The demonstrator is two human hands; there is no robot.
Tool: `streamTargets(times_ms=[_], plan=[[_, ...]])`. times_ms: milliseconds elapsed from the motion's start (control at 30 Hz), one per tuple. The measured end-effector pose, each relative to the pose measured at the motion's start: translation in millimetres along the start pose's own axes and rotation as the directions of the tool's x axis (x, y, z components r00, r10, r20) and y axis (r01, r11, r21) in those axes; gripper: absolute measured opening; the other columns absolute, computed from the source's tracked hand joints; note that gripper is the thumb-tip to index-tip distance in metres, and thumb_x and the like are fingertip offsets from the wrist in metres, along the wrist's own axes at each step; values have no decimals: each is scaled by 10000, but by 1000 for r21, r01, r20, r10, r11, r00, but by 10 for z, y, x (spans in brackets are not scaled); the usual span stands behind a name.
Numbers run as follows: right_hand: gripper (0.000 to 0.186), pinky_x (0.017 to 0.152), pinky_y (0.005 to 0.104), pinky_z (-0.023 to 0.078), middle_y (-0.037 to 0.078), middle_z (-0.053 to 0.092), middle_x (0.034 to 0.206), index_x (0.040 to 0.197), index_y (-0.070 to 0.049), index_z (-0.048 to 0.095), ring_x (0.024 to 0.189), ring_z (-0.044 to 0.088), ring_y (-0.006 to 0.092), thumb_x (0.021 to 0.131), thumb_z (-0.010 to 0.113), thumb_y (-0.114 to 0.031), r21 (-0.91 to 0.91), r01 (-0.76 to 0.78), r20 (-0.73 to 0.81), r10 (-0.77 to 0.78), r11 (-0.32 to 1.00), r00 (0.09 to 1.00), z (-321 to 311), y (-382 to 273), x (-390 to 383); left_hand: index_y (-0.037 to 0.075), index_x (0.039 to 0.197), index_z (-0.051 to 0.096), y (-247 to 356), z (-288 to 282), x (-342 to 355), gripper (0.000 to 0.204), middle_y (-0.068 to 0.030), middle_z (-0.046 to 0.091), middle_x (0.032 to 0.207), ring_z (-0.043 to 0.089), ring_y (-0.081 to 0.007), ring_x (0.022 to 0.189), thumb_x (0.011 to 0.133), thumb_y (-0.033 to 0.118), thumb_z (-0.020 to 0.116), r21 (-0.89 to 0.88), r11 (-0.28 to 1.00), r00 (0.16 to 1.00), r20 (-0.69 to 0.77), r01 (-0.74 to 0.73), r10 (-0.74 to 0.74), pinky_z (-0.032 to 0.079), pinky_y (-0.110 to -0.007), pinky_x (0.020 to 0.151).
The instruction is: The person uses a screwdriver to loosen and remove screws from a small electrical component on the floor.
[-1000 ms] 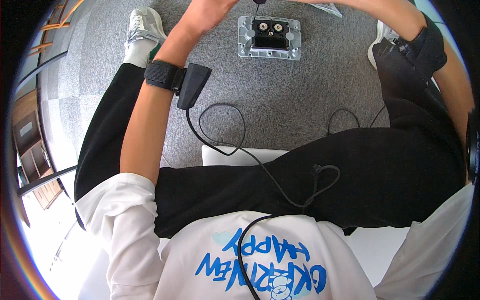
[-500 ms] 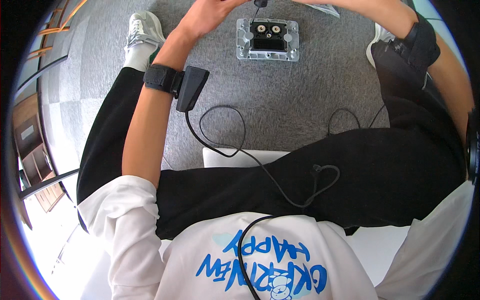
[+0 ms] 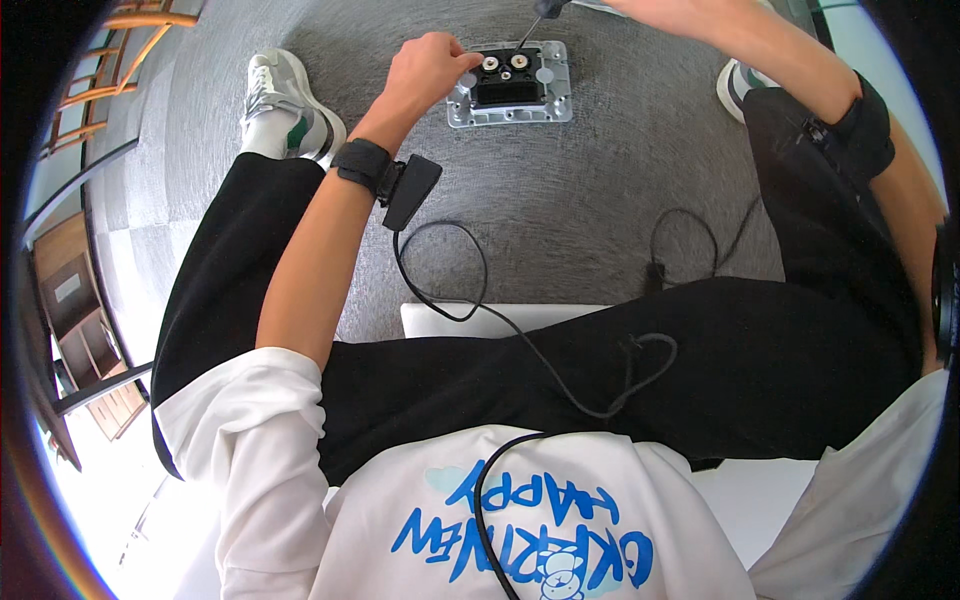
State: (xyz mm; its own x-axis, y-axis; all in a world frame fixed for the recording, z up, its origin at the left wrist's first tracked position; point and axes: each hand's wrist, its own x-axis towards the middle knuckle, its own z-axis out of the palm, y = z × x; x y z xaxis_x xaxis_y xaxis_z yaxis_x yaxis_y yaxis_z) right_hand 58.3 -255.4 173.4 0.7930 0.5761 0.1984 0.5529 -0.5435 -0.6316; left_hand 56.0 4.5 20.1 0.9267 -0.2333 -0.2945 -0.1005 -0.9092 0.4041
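Observation:
A grey metal housing (image 3: pixel 555 101) with a black block (image 3: pixel 508 93) in its middle lies on the carpet. Two round metal fittings sit on the block, the left (image 3: pixel 490 64) and the right (image 3: pixel 519 62). My left hand (image 3: pixel 428 72) is closed in a pinch at the housing's upper left, fingertips beside the left fitting; whatever they pinch is too small to make out. A screwdriver (image 3: pixel 548 9) with a dark handle leans over the block, its thin shaft pointing down near the right fitting. My right hand (image 3: pixel 672 12) is at its handle, with the fingers cut off by the upper edge.
My shoes, left (image 3: pixel 283 105) and right (image 3: pixel 738 92), flank the housing. A black cable (image 3: pixel 484 262) loops from the device (image 3: pixel 411 192) on my left wrist across my lap. Wooden chair legs (image 3: pixel 140 55) stand far left. A white flat edge (image 3: pixel 470 320) shows between my legs.
My left hand has come down and right onto the housing's upper left. The view has shifted, so the housing appears farther left. The screwdriver still points at the block.

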Motion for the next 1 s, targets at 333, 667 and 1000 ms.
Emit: streamTargets(times_ms=[333,667,1000], plan=[[149,792,430,549,232,713,944,1021,64,646,912,712,358,948,598,-57,-35,-29,-67,27,999,997,-221,165,-444,81,957,814,-111,55,130,354,-134,769,832,744,-293,800,863,417,754,70,996,998,-21,56,-54,574,-411,773],[184,746,422,565,242,731,954,1043,68,661,837,732,345,929,559,-34,-7,-136,-102,135,991,986,-435,217,-620,-43,959,769,-36,-86,121,307,-33,666,734,564,-90,597,887,255,762,-360,878,942,228,316,-246,412,-254,526],[205,772,410,573,240,739,968,1072,68,672,851,738,339,925,566,-30,-21,-162,-86,160,986,983,-412,230,-596,-26,973,798,-88,-102,98,345,-42,701,768,602,-133,631,880,305,762,-311,920,961,213,240,-179,458,-304,576]])
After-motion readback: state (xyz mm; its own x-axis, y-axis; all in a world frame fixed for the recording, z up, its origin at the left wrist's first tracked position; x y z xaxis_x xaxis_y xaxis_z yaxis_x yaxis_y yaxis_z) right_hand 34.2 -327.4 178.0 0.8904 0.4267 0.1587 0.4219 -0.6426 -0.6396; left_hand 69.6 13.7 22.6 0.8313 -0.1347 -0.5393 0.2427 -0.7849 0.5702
